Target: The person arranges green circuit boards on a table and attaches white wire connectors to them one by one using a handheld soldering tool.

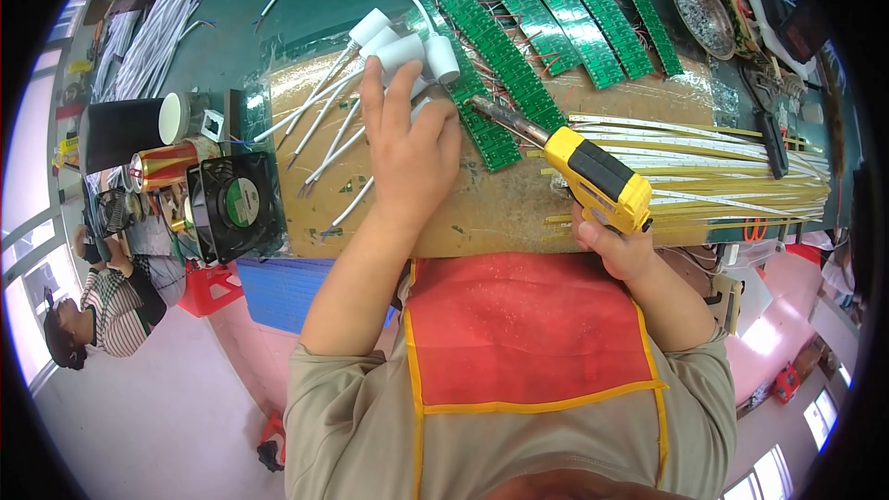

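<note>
My left hand (412, 143) reaches over a small pile of white cylindrical caps with cables (400, 53). Its index and middle fingers are spread, the tips at the nearest cap, and the other fingers are bent. I see no firm hold on any piece. My right hand (616, 245) is closed around the handle of a yellow and black soldering gun (602, 181). The gun's metal tip points left, over a strip of green circuit boards (491, 134). Further strips of green boards (505, 56) with red and white wires lie beyond it.
A brown board (500, 208) covers the near table. Thin yellow and white strips (704, 171) lie right, beneath pliers (769, 120). At left stand a black fan (233, 204), a red can (171, 165) and bundled white cables (171, 18). A metal dish (702, 14) sits far right. Another person (116, 315) sits left.
</note>
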Available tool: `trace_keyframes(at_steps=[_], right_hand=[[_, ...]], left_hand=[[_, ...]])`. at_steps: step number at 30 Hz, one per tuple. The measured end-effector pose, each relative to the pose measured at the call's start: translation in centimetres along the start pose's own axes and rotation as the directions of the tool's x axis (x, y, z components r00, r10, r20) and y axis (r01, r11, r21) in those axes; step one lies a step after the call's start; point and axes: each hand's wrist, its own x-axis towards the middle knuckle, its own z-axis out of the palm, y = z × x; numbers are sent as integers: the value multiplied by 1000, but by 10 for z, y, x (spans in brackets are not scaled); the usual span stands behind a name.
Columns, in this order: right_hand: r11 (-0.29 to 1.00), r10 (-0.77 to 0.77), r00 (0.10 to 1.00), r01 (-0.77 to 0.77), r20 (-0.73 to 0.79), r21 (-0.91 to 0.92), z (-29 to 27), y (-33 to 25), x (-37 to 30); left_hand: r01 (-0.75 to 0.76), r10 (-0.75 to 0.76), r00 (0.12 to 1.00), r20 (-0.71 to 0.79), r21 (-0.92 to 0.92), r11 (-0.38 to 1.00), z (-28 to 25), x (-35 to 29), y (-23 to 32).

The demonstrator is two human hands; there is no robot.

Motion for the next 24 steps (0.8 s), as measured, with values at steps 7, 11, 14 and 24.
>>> trace_keyframes(at_steps=[7, 11, 14, 24], right_hand=[[998, 0, 1000, -1, -16, -61, 1, -2, 1], [995, 5, 1000, -4, 2, -101, 1, -3, 3], [991, 1, 1000, -4, -21, -131, 2, -3, 3], [991, 8, 1000, -11, -22, -131, 4, -3, 4]], left_hand=[[17, -18, 1000, 5, 12, 1000, 0, 1, 1], [21, -22, 1000, 3, 24, 999, 0, 1, 1], [35, -35, 999, -1, 30, 999, 1, 0, 2], [29, -29, 1000, -1, 42, 999, 2, 0, 2]])
